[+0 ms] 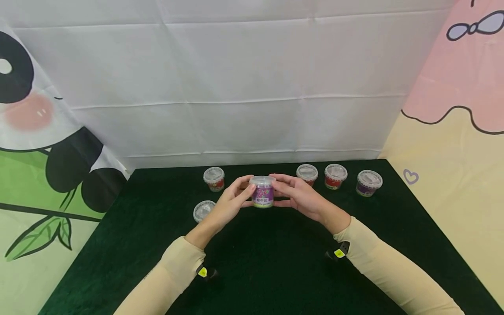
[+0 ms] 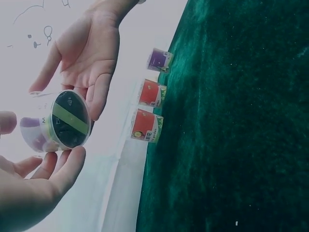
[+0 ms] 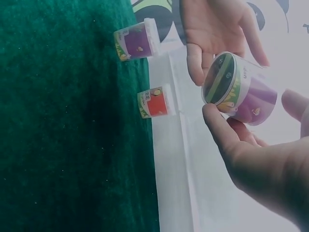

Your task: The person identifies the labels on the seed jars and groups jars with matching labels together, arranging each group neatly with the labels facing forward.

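Note:
Between the fingertips of my left hand [image 1: 230,200] and right hand [image 1: 305,199], a small clear plastic tub [image 1: 263,195] with a purple label and a translucent lid is held upright. Each hand grips one side of it, thumb toward me and fingers round the side. In the left wrist view, the tub's dark base [image 2: 70,119] shows with a green stripe across it, raised above the tabletop. The right wrist view shows the purple label [image 3: 256,104] and a green, flowery lower band. Behind my left wrist stands another lidded tub [image 1: 203,211], partly covered by the arm.
A red-labelled tub [image 1: 214,179] stands at the back left. At the back right are two red-labelled tubs, one [image 1: 307,173] partly behind my right hand and one [image 1: 335,176] beside it, then a purple-labelled tub [image 1: 369,183]. Dark green cloth [image 1: 267,262] covers the table; a white curtain [image 1: 244,87] hangs behind.

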Demonstrator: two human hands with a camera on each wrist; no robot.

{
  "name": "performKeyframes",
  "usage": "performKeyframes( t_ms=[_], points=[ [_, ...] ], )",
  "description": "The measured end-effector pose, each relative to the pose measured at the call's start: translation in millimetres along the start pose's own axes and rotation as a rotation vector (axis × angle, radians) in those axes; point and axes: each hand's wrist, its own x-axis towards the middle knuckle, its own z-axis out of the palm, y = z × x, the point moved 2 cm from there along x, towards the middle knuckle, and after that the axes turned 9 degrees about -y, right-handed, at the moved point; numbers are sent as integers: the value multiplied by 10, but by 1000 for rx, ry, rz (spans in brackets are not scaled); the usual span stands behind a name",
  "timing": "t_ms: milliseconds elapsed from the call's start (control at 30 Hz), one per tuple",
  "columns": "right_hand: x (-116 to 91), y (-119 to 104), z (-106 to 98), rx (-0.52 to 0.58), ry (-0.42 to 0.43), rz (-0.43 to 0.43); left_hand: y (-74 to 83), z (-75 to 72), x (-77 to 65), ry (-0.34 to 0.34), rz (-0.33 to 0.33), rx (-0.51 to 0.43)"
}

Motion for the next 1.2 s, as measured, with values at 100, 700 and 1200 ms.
performKeyframes(
  t_ms=[100,700,1200],
  points=[
    [15,-12,-2,-13,9,-18,9,-2,6,13,29,6],
    [49,-7,56,-125,30,-7,-14,-1,-15,2,-35,11],
    [58,4,44,-101,21,2,8,-3,-19,2,-46,13]
  ],
)
